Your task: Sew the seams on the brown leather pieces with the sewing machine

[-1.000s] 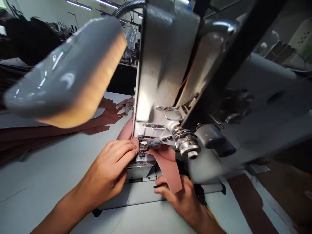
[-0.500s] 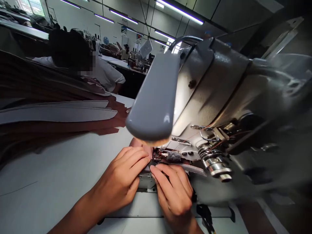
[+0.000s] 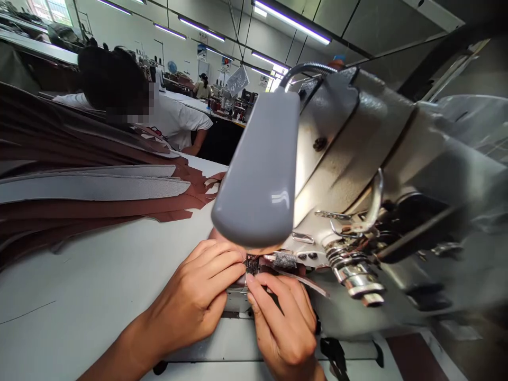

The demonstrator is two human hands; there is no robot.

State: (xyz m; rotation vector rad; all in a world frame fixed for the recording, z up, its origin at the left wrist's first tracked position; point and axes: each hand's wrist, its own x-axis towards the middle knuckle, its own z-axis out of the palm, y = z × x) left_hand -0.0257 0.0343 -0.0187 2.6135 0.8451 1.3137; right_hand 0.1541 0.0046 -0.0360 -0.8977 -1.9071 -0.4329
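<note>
My left hand lies at the foot of a grey sewing machine, fingers pressed together, fingertips at the presser foot. My right hand sits beside it, fingers curled and pinched at the same spot. A small reddish-brown fabric piece lies under the fingers, mostly hidden by the hands and the grey lamp head. A thin strip sticks out to the right of the foot.
A stack of reddish-brown and white cut pieces lies on the white table at left. A person in a white shirt sits beyond it. More workstations stand further back.
The view rose from close under the machine to above the lamp. My right hand moved from below the fabric strip up to the presser foot, meeting my left fingertips.
</note>
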